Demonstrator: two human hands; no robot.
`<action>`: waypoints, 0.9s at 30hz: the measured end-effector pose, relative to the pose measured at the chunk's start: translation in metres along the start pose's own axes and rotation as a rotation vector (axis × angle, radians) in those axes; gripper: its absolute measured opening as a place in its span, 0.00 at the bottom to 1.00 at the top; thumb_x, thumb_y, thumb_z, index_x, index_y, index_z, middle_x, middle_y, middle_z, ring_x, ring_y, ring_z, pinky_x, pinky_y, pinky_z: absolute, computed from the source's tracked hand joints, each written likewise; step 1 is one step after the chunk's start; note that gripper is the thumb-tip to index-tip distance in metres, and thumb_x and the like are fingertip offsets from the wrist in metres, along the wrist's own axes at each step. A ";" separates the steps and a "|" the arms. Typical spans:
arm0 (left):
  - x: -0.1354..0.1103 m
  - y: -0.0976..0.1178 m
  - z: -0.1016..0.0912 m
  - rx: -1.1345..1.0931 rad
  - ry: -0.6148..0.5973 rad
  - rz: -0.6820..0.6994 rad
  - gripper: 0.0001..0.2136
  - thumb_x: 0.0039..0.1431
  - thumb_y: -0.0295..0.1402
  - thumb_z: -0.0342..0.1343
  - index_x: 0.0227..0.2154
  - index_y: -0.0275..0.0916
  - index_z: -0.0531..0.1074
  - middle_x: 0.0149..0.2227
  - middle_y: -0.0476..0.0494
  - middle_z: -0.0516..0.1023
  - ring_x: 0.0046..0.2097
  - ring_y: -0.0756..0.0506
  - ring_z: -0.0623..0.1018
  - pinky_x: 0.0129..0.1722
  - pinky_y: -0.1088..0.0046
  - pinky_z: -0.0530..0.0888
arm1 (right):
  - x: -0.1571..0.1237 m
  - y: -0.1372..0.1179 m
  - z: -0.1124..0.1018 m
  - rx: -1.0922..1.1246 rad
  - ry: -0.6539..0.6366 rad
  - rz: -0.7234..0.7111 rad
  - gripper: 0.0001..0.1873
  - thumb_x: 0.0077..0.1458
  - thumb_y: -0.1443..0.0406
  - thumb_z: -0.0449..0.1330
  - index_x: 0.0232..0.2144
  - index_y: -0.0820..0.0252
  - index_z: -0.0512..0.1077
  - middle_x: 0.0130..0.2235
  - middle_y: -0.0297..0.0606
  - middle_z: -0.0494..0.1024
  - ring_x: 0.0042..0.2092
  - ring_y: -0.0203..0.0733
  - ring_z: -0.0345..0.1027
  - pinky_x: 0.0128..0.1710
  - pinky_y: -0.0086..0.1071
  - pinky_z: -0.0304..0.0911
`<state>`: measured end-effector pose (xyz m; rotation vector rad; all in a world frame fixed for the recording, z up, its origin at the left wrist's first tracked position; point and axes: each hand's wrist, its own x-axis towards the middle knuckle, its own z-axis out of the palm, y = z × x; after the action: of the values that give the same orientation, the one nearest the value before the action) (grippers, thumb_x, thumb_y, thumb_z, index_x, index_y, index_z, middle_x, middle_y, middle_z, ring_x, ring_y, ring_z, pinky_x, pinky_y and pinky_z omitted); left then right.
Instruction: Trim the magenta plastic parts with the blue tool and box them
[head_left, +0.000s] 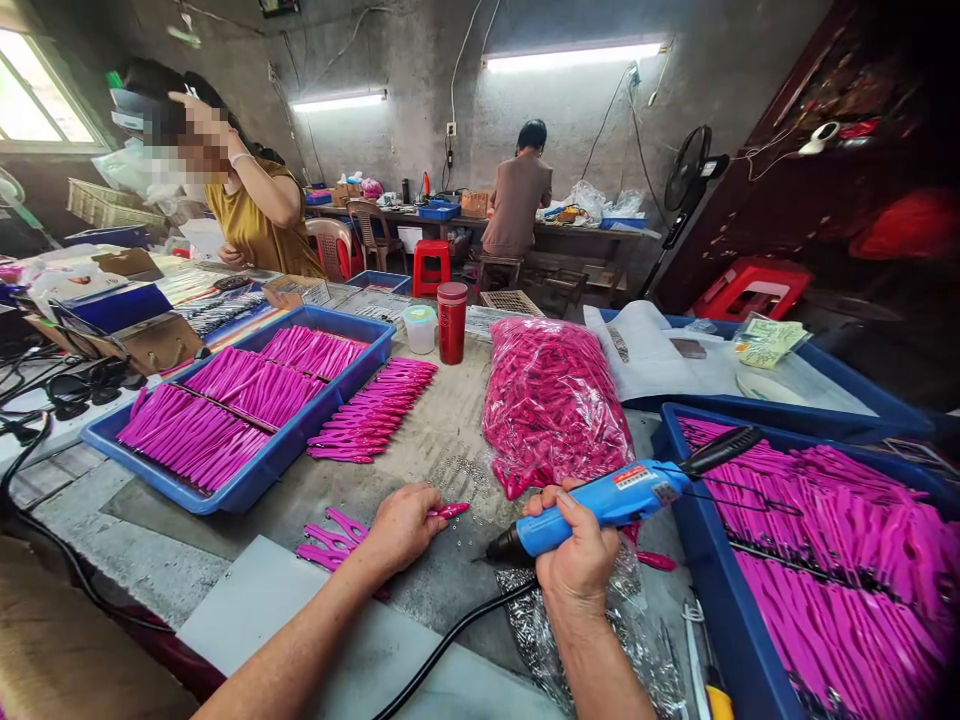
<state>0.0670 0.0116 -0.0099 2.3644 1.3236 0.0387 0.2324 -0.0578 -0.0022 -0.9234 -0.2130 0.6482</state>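
Note:
My right hand [576,550] is wrapped round a blue electric screwdriver [626,494], its black tip pointing left, low over the table. A black cord [457,635] passes below it. My left hand [405,527] pinches a dark pink plastic part [454,510] near small loose metal rings [461,475]. Beside my left wrist lie several magenta plastic handles [334,535]. Further back is a row of similar pink handles [379,410]. A clear bag of pink parts [551,400] stands behind the screwdriver. Below my right hand is a plastic bag of small metal pieces [536,615].
Blue trays of magenta handles stand left [262,475] and right [701,570]. A red cup [451,325] and a lidded tub [419,330] stand at the back. A white board [277,600] lies in front. One person [262,215] sits across at left; another [519,195] works by the wall.

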 end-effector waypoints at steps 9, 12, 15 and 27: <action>0.000 -0.003 -0.001 -0.042 -0.003 0.005 0.03 0.55 0.29 0.55 0.31 0.40 0.73 0.33 0.49 0.76 0.37 0.48 0.74 0.38 0.76 0.67 | 0.000 -0.001 0.000 0.011 0.016 0.030 0.19 0.32 0.60 0.65 0.28 0.60 0.64 0.18 0.28 0.67 0.20 0.35 0.62 0.23 0.30 0.60; -0.002 -0.005 0.000 -0.075 0.018 0.015 0.03 0.55 0.29 0.54 0.32 0.39 0.73 0.33 0.49 0.75 0.37 0.49 0.74 0.37 0.77 0.67 | 0.000 -0.002 0.001 0.019 0.014 0.036 0.19 0.32 0.60 0.65 0.28 0.60 0.64 0.19 0.28 0.67 0.20 0.35 0.62 0.23 0.30 0.59; -0.003 -0.005 0.001 -0.067 0.010 0.038 0.03 0.56 0.29 0.54 0.31 0.39 0.73 0.34 0.48 0.75 0.39 0.48 0.74 0.39 0.77 0.67 | 0.000 -0.002 0.001 0.024 0.020 0.041 0.19 0.31 0.60 0.65 0.28 0.60 0.64 0.18 0.28 0.67 0.20 0.36 0.62 0.23 0.30 0.59; 0.004 0.000 0.000 -0.004 -0.050 -0.063 0.03 0.54 0.32 0.57 0.33 0.41 0.74 0.37 0.48 0.78 0.42 0.47 0.75 0.40 0.75 0.66 | 0.000 -0.002 0.002 -0.002 0.025 0.017 0.19 0.32 0.59 0.65 0.28 0.60 0.64 0.18 0.28 0.67 0.19 0.37 0.62 0.23 0.32 0.60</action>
<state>0.0686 0.0147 -0.0107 2.3039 1.3719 -0.0365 0.2320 -0.0573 0.0005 -0.9362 -0.1834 0.6522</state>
